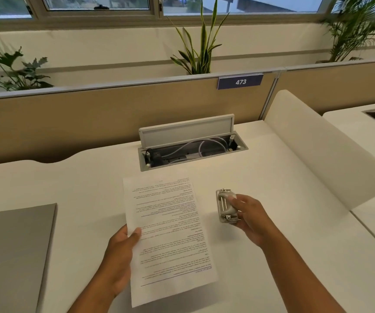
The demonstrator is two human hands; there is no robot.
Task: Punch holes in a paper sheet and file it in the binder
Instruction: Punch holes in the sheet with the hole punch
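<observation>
Left hand (118, 256) pinching the paper sheet (170, 236) at its 9 o'clock edge, right hand (253, 219) gripping the hole punch (224, 205) at the sheet's 3 o'clock on the worktop (283, 222).

White desk (272, 177), tan partition (69, 123), windows (96, 3); possibly daylight outside.
</observation>
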